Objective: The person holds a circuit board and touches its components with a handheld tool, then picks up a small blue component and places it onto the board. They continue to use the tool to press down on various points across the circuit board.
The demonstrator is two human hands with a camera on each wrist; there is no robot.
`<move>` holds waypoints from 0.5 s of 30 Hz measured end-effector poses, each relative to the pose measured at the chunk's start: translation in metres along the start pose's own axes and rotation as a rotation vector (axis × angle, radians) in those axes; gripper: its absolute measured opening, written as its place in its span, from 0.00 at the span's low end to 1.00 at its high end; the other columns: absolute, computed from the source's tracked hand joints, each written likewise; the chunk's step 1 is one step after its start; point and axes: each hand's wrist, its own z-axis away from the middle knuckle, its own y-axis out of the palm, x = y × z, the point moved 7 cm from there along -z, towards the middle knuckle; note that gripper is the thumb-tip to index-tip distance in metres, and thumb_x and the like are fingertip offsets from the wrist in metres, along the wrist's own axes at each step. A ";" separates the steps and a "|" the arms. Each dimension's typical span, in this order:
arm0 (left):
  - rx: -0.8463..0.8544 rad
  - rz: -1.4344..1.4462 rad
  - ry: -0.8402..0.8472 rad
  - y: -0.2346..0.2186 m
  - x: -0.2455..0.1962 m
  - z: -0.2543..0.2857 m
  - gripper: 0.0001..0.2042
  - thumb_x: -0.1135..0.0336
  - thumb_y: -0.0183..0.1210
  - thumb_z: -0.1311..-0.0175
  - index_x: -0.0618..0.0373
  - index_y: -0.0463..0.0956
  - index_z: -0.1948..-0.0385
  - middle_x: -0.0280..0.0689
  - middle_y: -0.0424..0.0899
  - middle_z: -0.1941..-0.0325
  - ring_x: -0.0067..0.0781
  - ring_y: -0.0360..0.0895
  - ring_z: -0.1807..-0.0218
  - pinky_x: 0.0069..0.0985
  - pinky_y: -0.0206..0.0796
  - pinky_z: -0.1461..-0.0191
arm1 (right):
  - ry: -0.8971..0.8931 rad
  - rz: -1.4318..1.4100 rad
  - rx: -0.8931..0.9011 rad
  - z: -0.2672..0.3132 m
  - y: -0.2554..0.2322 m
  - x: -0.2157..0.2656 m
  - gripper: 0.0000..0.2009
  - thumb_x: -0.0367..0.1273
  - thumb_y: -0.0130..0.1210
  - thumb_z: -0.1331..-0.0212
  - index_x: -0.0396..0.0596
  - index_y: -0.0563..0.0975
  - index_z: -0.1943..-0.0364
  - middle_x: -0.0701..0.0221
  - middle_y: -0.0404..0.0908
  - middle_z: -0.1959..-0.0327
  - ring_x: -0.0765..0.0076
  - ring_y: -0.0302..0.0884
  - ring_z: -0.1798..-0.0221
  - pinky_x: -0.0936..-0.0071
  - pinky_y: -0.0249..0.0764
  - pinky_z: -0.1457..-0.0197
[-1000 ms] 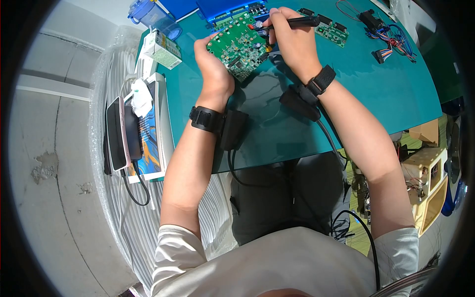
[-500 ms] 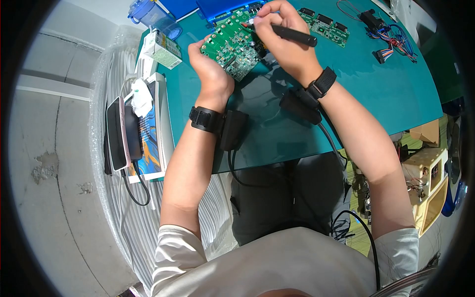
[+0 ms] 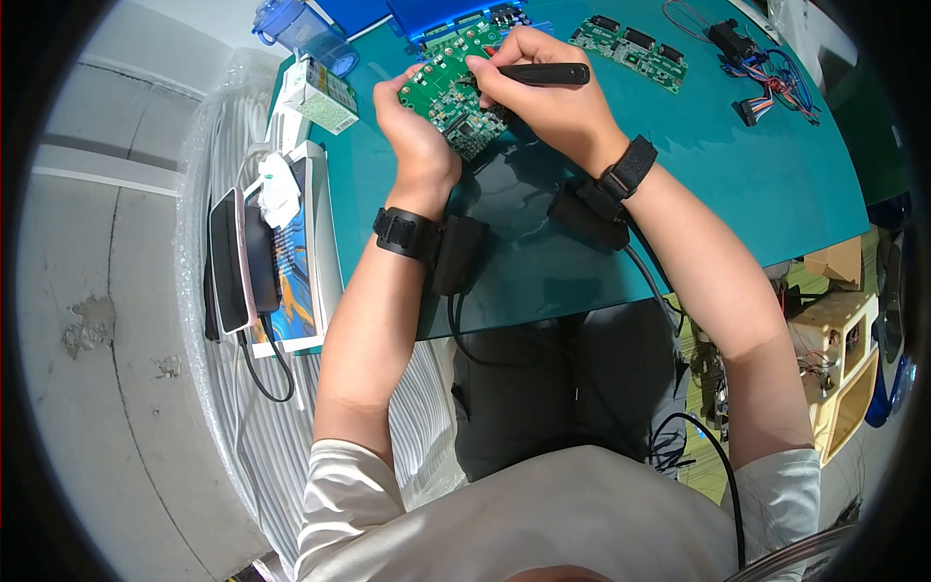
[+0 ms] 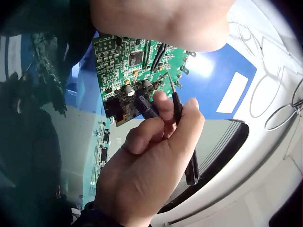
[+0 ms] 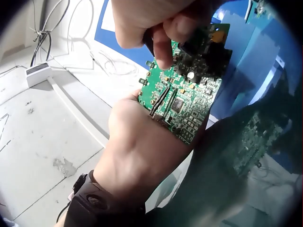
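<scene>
My left hand (image 3: 419, 144) grips a green circuit board (image 3: 441, 95) by its left edge, tilted above the table. The board carries chips, capacitors and a row of metal terminals along one edge. My right hand (image 3: 562, 109) pinches a black pen-like tool (image 3: 548, 74) between thumb and fingers, close over the board. From the left wrist view, the tool's thin metal tip (image 4: 171, 81) points at the green area near the terminals. In the right wrist view, my left hand (image 5: 135, 130) covers the board's lower left edge, and the right fingers hide part of its top.
Behind the board lies a blue case (image 3: 441, 15). Another green board (image 3: 630, 53) rests on the teal table (image 3: 718, 184), with a wire bundle (image 3: 766, 82) at right. A carton (image 3: 318, 95), a blue-lidded jug (image 3: 305, 39) and a phone (image 3: 231, 262) stand along the left side.
My right hand has moved left and down across the board with the black tool, away from the capacitors at its right side. My left hand stays nearly in place, still holding the board.
</scene>
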 end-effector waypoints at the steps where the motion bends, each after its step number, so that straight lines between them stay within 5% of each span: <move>1: -0.001 -0.016 0.000 0.000 0.000 0.000 0.23 0.52 0.38 0.31 0.58 0.79 0.58 0.39 0.86 0.58 0.39 0.83 0.56 0.37 0.73 0.46 | -0.018 -0.042 -0.020 0.000 0.000 0.000 0.16 0.41 0.66 0.39 0.43 0.78 0.72 0.73 0.82 0.78 0.82 0.76 0.74 0.79 0.70 0.69; 15: -0.020 0.037 -0.043 -0.006 0.004 -0.004 0.24 0.49 0.39 0.33 0.59 0.80 0.56 0.40 0.86 0.56 0.41 0.82 0.55 0.39 0.71 0.44 | -0.031 -0.060 0.033 0.001 0.005 -0.002 0.14 0.39 0.65 0.38 0.44 0.77 0.73 0.74 0.79 0.78 0.82 0.74 0.73 0.78 0.69 0.69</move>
